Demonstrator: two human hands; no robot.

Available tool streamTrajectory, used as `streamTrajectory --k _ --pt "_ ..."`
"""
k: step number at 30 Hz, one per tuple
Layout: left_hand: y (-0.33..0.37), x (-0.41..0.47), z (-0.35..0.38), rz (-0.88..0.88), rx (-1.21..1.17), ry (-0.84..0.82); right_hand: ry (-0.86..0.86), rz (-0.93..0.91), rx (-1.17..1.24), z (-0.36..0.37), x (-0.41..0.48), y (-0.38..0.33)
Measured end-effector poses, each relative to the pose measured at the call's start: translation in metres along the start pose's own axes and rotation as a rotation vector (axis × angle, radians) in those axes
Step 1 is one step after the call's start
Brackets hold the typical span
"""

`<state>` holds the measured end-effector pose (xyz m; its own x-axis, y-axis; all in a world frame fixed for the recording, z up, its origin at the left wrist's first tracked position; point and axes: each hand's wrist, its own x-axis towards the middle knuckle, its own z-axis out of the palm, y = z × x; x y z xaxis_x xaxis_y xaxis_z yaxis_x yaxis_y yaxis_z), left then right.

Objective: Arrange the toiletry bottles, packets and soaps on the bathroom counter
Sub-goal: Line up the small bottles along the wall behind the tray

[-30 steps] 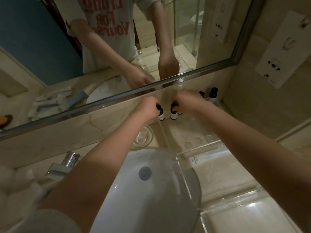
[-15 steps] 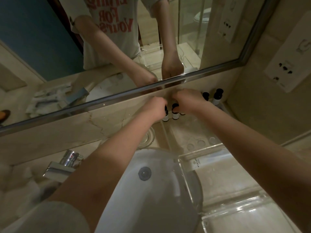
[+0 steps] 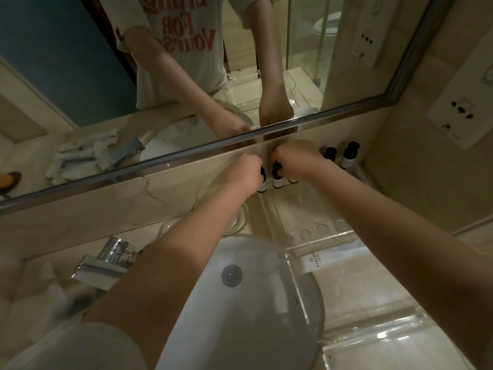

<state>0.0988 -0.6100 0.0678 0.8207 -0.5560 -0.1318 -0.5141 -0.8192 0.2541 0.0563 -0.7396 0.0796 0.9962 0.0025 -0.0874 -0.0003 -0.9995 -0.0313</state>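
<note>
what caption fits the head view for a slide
Left hand and right hand grip small bottles at the wall under the mirror.

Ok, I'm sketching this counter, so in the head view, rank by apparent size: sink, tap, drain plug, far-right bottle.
1. sink
2. tap
3. drain plug and far-right bottle: they look about alike, and the bottle stands farther from the camera, so I leave them unranked.
</note>
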Motion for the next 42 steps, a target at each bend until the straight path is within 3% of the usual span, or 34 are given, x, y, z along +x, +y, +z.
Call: streamTrajectory --k 31,42 --pt "0.005 -0.002 0.004 -0.034 -0.124 0.022 0.017 -0.001 -0.012 0.003 0.001 0.005" --pt "0.014 -0.002 0.004 -0.016 -0.036 0.052 0.01 0.013 0.015 0.006 0.003 0.006"
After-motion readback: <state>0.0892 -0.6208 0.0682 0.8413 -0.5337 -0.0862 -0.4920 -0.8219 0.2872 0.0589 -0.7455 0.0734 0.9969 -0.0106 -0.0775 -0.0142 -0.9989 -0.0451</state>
